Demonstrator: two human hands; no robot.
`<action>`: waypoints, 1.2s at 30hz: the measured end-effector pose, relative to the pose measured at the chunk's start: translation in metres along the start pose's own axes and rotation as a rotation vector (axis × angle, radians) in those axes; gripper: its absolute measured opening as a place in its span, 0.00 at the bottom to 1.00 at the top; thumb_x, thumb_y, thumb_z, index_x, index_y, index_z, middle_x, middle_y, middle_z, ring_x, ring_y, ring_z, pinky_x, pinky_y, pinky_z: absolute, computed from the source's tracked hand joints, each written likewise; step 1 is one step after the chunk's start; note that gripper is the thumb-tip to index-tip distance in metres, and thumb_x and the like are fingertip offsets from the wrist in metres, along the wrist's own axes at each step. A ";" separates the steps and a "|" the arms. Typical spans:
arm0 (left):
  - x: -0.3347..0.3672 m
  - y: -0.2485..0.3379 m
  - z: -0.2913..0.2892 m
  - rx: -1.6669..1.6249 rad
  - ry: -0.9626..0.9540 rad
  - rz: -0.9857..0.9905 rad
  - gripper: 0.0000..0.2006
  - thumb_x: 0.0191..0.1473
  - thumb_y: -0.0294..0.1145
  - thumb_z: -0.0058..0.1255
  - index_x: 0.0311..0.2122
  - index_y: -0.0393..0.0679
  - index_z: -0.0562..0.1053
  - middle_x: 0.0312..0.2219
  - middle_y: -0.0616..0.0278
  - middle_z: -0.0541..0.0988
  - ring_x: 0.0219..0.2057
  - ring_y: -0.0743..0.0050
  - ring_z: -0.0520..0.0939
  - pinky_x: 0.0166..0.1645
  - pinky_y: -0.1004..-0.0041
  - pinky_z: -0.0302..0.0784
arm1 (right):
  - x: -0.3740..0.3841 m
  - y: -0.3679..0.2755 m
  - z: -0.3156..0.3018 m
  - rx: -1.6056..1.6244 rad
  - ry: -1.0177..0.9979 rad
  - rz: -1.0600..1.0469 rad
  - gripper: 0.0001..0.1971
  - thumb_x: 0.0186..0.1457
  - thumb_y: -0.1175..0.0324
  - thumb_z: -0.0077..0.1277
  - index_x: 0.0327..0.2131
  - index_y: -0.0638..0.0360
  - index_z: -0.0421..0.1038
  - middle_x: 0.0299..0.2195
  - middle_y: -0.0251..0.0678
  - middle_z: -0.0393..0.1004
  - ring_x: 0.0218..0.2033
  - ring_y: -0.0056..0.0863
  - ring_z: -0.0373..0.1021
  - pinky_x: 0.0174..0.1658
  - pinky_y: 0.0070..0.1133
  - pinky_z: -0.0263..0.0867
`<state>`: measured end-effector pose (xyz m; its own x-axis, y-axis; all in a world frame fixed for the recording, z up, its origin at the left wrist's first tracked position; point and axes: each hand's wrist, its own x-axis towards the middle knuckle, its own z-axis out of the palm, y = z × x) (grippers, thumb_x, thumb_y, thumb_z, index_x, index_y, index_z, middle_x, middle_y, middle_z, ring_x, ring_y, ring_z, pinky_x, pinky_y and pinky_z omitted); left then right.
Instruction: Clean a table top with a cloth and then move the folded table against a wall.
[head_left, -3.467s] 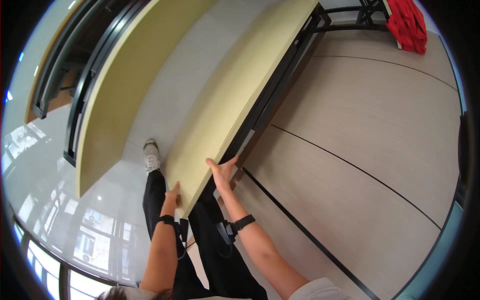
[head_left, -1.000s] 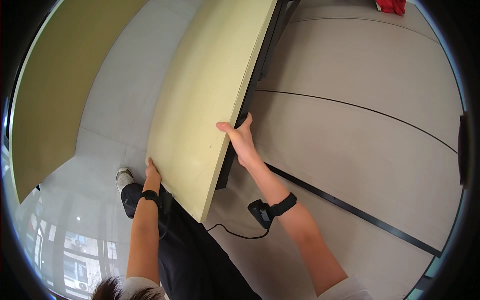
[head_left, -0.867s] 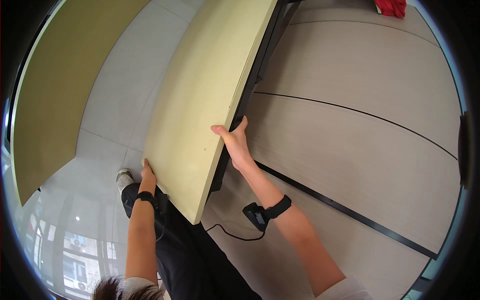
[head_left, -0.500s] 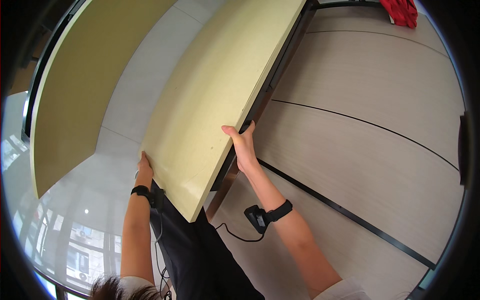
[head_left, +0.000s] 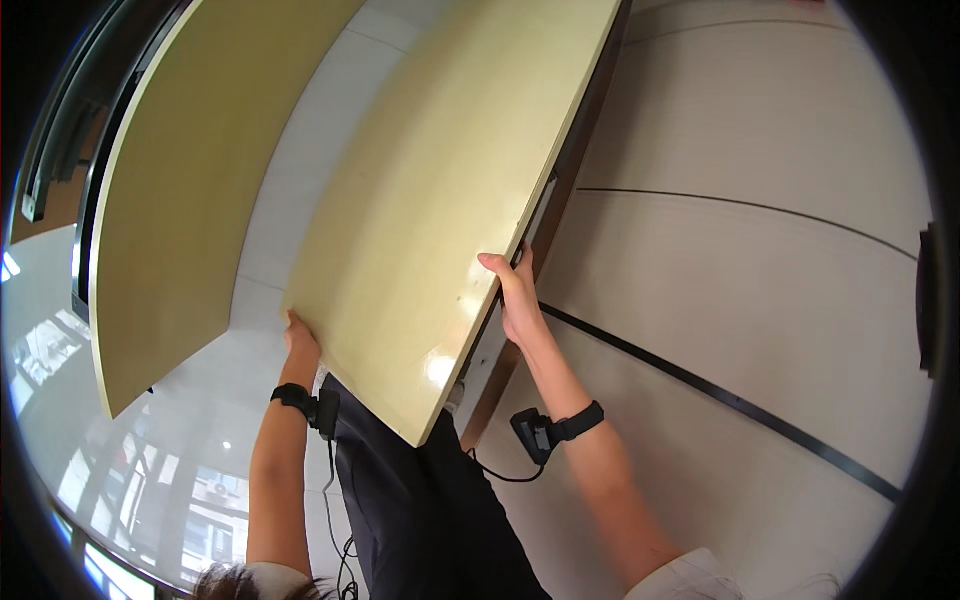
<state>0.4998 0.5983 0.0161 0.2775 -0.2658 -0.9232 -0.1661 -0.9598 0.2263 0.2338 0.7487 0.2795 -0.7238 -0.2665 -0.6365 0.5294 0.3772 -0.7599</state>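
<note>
A long pale-yellow tabletop (head_left: 420, 210) slants across the middle of the view, its near end close to my legs. My left hand (head_left: 301, 338) grips its left near corner; most of the fingers are hidden. Along the right edge, my right hand (head_left: 518, 296) is closed on the board, thumb on the top face and fingers at the edge and underneath. Dark framing (head_left: 560, 190) shows beneath that right edge. Each wrist wears a black strap with a small dark device, the left device (head_left: 324, 412) and the right device (head_left: 535, 433), both trailing cables.
A second pale-yellow tabletop (head_left: 190, 200) stands at the left, with glossy light floor tiles (head_left: 275, 225) between the two. On the right are beige panels (head_left: 740, 270) with dark seams and a black strip (head_left: 720, 395). A loose cable (head_left: 346, 570) hangs by my left leg.
In the view, the held tabletop and both hands have shifted right and its tilt looks a little different. The second tabletop has shifted right too. The red cloth at top right is almost out of view.
</note>
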 end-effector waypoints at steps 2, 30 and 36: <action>-0.005 -0.002 -0.003 0.052 -0.003 0.050 0.32 0.56 0.56 0.37 0.48 0.31 0.67 0.41 0.54 0.75 0.40 0.62 0.77 0.43 0.69 0.75 | -0.002 0.003 -0.006 0.009 -0.019 0.031 0.56 0.37 0.54 0.57 0.58 0.72 0.27 0.54 0.57 0.49 0.57 0.42 0.49 0.59 0.31 0.45; 0.031 0.044 -0.005 0.846 -0.242 1.050 0.42 0.55 0.65 0.26 0.22 0.26 0.71 0.16 0.49 0.73 0.21 0.63 0.73 0.31 0.62 0.66 | 0.018 0.109 -0.103 0.130 -0.091 -0.105 0.47 0.45 0.43 0.49 0.57 0.70 0.44 0.54 0.53 0.54 0.57 0.39 0.52 0.58 0.30 0.47; 0.029 0.040 -0.008 0.793 -0.397 1.027 0.39 0.56 0.63 0.27 0.25 0.28 0.73 0.19 0.54 0.75 0.22 0.69 0.73 0.31 0.66 0.68 | 0.018 0.128 -0.111 0.153 -0.131 -0.180 0.43 0.48 0.42 0.44 0.56 0.71 0.51 0.53 0.50 0.58 0.56 0.36 0.54 0.56 0.28 0.50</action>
<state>0.5085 0.5519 0.0004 -0.5666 -0.6514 -0.5046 -0.6647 -0.0006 0.7471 0.2394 0.8906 0.1849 -0.7539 -0.4337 -0.4935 0.4656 0.1773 -0.8670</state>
